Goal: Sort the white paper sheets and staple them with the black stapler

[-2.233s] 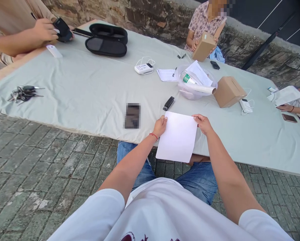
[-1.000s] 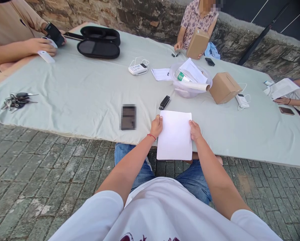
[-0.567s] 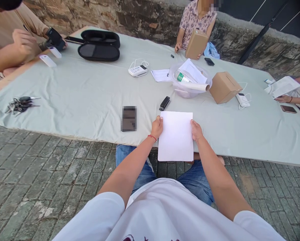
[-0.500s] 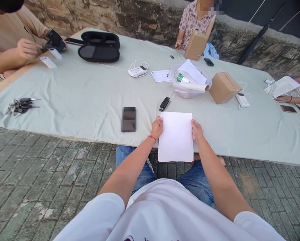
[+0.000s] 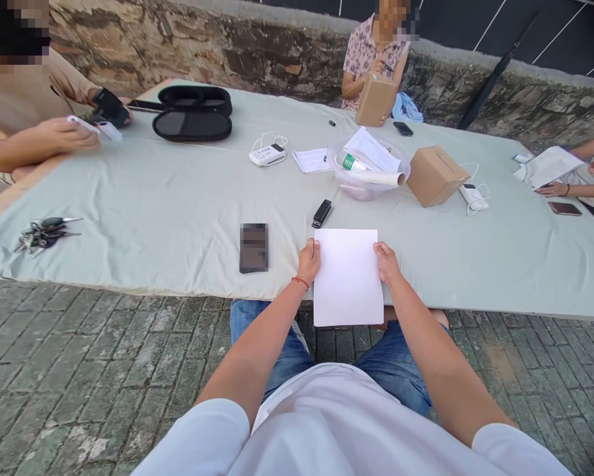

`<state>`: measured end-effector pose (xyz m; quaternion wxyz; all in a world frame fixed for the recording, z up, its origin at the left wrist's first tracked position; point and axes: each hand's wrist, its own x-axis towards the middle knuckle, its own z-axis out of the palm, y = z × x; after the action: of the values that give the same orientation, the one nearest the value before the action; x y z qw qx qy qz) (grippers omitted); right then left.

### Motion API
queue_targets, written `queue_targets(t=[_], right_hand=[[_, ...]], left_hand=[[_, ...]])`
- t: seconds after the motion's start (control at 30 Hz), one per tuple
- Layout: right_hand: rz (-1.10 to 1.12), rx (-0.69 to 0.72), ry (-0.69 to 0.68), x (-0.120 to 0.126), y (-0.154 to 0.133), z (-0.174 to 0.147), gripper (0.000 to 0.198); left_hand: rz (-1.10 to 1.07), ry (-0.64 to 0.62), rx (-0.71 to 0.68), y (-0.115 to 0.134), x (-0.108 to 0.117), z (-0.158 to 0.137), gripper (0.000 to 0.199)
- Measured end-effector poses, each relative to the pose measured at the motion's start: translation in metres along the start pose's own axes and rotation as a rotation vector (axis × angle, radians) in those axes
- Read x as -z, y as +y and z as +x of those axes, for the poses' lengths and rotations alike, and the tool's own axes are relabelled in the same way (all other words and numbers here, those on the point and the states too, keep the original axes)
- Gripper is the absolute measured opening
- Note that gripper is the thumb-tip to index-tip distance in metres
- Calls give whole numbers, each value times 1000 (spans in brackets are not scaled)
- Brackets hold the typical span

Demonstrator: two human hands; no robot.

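Observation:
Between my two hands is white paper (image 5: pixel 347 277), blank on the side facing me; whether it is one sheet or a stack I cannot tell. My left hand (image 5: pixel 309 260) pinches its left edge near the top, thumb on the face. On the opposite edge, my right hand (image 5: pixel 387 262) grips it the same way. The paper's lower part hangs past the table edge, above my lap. Just beyond its top left corner lies a black stapler (image 5: pixel 321 213). A dark, partly blurred wallet-like item (image 5: pixel 254 248) rests left of my left hand.
Farther back on the covered table (image 5: pixel 168 192) are a plastic basin (image 5: pixel 366 192) of papers, a cardboard box (image 5: pixel 436 177), a white corded device (image 5: pixel 268 155) and an open black case (image 5: pixel 192 125). Keys (image 5: pixel 46 235) lie at left. Other people sit at the left, far side and right.
My hands keep the paper in nearly the same place as the view shifts slightly. At left, a person has picked up a white object. The person across has raised a hand above their box.

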<state>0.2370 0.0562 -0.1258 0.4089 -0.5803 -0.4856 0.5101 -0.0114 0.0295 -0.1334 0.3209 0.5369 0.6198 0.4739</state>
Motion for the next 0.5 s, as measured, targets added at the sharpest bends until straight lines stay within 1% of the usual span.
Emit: queue_targets(t=[0.17, 0.3, 0.4, 0.5], right_hand=[[47, 6, -13, 1, 4, 1, 44], [97, -35, -2, 2, 7, 4, 37], [165, -65, -12, 2, 8, 6, 32], [212, -74, 6, 2, 7, 6, 32]], left_hand=[[36, -13, -12, -1, 0, 1, 39], [56, 8, -23, -2, 0, 1, 40], [43, -7, -2, -1, 1, 0, 39], [11, -28, 22, 1, 2, 0, 35]])
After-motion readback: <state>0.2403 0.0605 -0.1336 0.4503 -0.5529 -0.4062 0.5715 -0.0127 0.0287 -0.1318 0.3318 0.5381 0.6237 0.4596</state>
